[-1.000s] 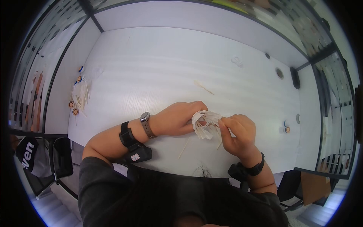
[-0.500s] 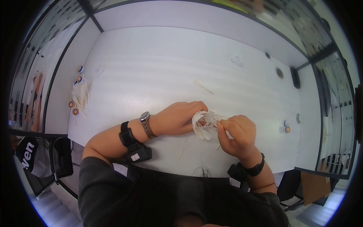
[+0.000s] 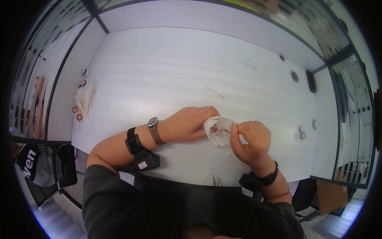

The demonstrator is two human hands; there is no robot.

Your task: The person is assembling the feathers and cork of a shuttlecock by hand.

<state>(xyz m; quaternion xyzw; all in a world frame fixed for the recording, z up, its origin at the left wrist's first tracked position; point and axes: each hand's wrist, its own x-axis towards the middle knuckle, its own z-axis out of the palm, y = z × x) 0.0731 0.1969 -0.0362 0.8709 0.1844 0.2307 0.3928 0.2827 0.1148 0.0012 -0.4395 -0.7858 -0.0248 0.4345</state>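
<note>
A cream-white, petal-like bundle of thin strips (image 3: 218,133) is held just above the desk between both hands, its curled end facing down and left. My left hand (image 3: 195,122) is closed around its left and rear side, with the fingertips partly hidden behind it. On the opposite side, my right hand (image 3: 251,141) pinches the bundle's right edge between thumb and forefinger. Loose pale strips lie close by: one strip (image 3: 193,156) in front of the left hand and another strip (image 3: 215,91) beyond the hands.
On the desk's left side lies a heap of pale strips (image 3: 84,99) beside several small round pieces with orange-brown ends. Similar small pieces (image 3: 302,136) stand at the right. Clear, crumpled-looking bits (image 3: 249,64) lie toward the back. Low partition walls (image 3: 199,18) border the desk.
The bundle has turned slightly and shifted a little right. My right hand has moved slightly right, still pinching its edge; my left hand stays almost where it was.
</note>
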